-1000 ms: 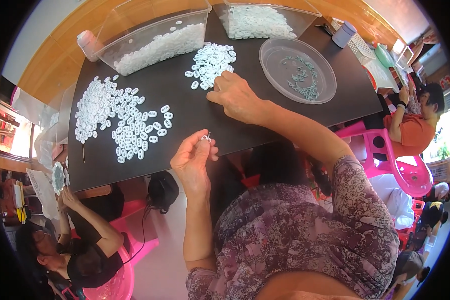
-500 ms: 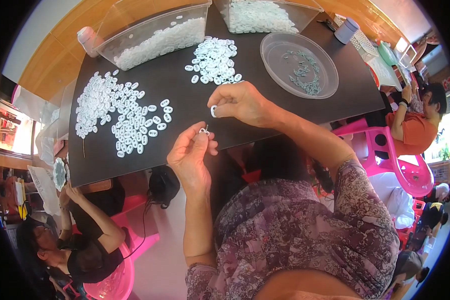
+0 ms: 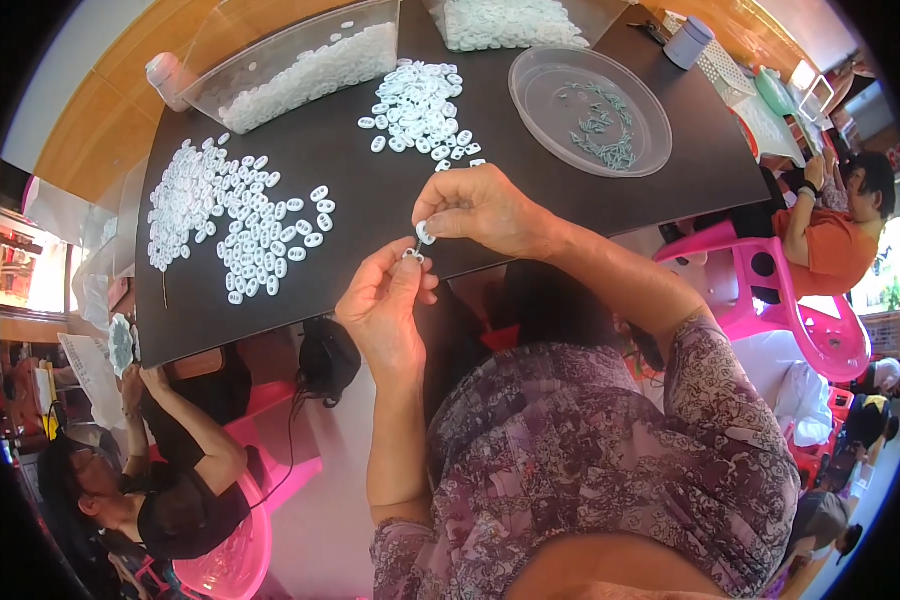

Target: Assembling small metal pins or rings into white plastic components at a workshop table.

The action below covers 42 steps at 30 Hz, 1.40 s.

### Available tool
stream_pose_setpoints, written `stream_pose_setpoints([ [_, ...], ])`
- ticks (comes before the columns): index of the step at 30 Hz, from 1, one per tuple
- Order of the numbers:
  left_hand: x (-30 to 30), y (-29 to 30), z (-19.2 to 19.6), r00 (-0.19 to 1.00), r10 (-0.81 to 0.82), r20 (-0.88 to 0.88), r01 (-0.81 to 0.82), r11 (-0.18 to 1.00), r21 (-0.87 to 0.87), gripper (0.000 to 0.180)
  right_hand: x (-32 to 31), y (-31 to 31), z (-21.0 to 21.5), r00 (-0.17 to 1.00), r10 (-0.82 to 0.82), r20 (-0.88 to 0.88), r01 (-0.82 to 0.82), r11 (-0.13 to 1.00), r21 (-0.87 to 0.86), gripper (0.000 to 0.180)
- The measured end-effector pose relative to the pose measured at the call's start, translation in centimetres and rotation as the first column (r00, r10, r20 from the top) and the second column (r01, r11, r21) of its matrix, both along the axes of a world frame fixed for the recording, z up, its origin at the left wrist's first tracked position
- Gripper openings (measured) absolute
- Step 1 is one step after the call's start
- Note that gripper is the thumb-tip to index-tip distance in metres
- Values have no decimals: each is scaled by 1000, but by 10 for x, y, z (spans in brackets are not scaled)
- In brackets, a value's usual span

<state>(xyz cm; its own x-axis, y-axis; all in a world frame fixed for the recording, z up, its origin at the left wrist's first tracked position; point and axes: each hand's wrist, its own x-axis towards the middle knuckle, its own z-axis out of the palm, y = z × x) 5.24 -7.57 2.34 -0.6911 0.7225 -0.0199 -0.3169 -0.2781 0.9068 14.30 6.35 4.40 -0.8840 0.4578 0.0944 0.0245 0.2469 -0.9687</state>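
Observation:
Close together over the table's front edge, both my hands are closed on small parts. My left hand pinches a small white looped piece between thumb and fingertips; its lower part is hidden. Just above it, my right hand grips a white oval piece by its side. The two pieces are nearly touching; whether they meet cannot be made out. Beyond my hands lies a heap of white two-holed ovals. More such ovals spread in a large pile and a looser pile at the left.
A round clear tray holds small grey-green pieces at the right. Two clear bins of white pieces stand at the back, one a long bin. A lidded cup is at the far right. Other people sit at both sides.
My right hand's oval piece has come down to the looped piece in my left hand. The table appears shifted slightly up and left in view.

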Motion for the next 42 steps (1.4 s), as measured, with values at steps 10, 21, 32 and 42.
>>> stream_pose_setpoints([
  [10, 0, -4, -5, 998, -15, -55, 13, 999, -43, 16, -1, -5, 1, 1000, 10, 20, -10, 1000, 5, 12],
  [21, 2, -3, -8, 996, 10, -91, -14, 999, -48, 14, -2, -13, 3, 998, -9, 61, 4, 997, 82, 11],
  [32, 4, 3, -8, 998, 29, -58, -26, 999, 43, 21, -2, -21, 0, 993, -91, 74, 95, 994, -45, 9],
  [42, 12, 6, -3, 997, 78, -9, -78, 996, 53, 21, -1, -30, 0, 982, -184, -36, 187, 957, 221, 10],
])
